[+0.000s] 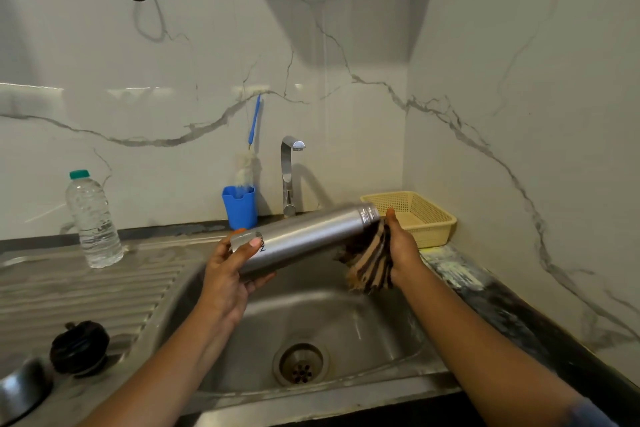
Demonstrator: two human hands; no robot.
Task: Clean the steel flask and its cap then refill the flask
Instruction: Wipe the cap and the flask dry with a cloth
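Note:
The steel flask [304, 236] lies nearly level above the sink basin [346, 319], its open threaded mouth pointing right. My left hand [228, 274] grips its base end, thumb on top. At the neck end, my right hand [398, 250] holds a brown and black striped cloth [370, 267] against the flask. The black cap [79, 347] sits on the ribbed drainboard at the lower left. A clear plastic water bottle [93, 218] with a green lid stands upright at the back of the drainboard.
A chrome tap [289, 177] rises behind the basin; no water is running. A blue cup [240, 206] with a bottle brush stands left of it. A yellow basket [415, 217] sits in the right corner. A steel object [20, 392] shows at the bottom left.

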